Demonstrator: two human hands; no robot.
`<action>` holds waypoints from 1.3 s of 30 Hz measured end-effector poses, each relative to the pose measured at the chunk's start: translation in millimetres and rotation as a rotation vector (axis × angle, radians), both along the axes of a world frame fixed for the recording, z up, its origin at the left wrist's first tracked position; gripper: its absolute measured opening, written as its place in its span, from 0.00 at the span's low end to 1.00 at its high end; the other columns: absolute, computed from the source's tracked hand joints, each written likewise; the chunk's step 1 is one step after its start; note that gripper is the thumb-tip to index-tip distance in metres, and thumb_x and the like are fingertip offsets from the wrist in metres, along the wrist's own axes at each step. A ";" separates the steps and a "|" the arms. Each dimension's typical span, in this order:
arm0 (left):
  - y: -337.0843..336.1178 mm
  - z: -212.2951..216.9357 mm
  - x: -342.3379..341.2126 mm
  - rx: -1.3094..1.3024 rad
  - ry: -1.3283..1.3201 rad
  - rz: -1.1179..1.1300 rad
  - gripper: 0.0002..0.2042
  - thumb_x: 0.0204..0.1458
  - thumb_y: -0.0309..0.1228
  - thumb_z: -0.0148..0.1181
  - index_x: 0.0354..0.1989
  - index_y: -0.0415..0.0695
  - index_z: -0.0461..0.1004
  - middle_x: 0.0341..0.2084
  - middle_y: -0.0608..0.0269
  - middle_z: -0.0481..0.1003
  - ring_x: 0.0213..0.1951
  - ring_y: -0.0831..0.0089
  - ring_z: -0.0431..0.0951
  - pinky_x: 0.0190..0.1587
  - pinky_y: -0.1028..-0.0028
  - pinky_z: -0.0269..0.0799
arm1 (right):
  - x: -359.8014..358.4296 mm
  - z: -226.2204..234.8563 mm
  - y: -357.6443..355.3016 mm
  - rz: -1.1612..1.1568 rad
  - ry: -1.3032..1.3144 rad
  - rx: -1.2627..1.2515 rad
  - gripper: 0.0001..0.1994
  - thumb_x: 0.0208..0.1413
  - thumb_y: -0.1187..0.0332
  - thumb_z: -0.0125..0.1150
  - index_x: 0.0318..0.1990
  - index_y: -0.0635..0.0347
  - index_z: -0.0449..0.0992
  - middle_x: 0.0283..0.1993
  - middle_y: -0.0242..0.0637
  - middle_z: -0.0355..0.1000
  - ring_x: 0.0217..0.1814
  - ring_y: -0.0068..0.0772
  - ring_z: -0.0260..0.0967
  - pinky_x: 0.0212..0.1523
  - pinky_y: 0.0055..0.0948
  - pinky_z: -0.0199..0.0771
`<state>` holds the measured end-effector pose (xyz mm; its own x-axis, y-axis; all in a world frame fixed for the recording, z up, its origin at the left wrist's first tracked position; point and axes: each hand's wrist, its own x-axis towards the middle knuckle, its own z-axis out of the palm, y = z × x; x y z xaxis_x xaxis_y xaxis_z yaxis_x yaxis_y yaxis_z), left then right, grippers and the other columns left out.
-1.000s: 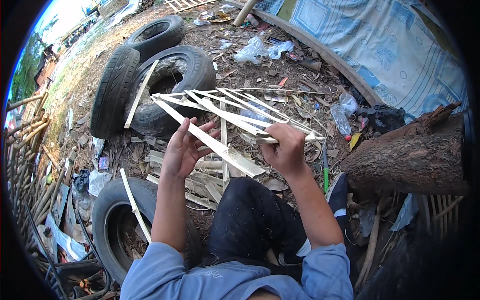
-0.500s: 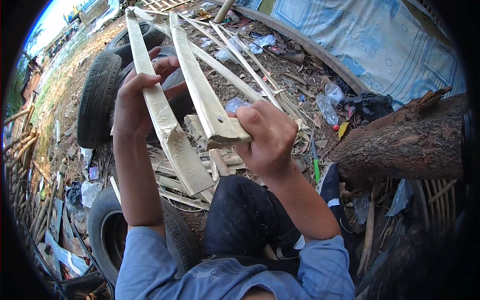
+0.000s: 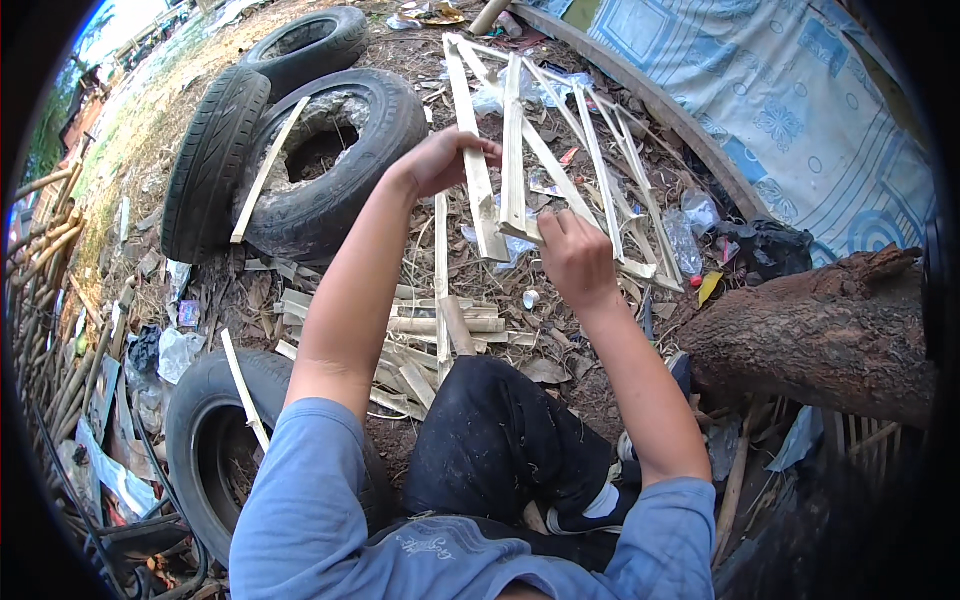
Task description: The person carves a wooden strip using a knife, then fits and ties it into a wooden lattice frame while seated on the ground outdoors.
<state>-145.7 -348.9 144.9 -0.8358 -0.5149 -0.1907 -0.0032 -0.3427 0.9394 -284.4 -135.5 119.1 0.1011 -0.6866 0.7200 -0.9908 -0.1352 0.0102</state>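
Observation:
In front of me I hold up a frame of pale split-bamboo slats [image 3: 512, 140], its long strips running away from me to a far corner. At its near end, my right hand [image 3: 578, 258] is closed round a short crosspiece, the fingers curled over it. My left hand [image 3: 445, 163] is closed at the leftmost long slat [image 3: 482, 205], its fingers bent across it. More thin strips of the frame spread to the right, over the littered ground.
Several old tyres [image 3: 390, 110] lie left, one beside my leg; loose slats [image 3: 270, 170] rest on two. Bamboo offcuts [image 3: 400, 350] are heaped before my knee. A thick log [image 3: 800, 330] lies right, below a blue patterned sheet [image 3: 740, 100]. Plastic litter [image 3: 680, 240] dots the ground.
The bamboo frame has moved right and farther from me, with both hands going along. A tyre and a loose slat at the left have come into view.

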 end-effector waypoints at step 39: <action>90.2 -281.4 -71.2 -0.111 -0.468 0.137 0.23 0.51 0.21 0.64 0.54 0.31 0.63 0.32 0.52 0.80 0.33 0.71 0.81 0.36 0.73 0.76 | -110.4 -202.7 29.3 0.027 0.028 0.662 0.11 0.47 0.78 0.53 0.39 0.56 0.70 0.34 0.41 0.64 0.42 0.46 0.66 0.44 0.42 0.66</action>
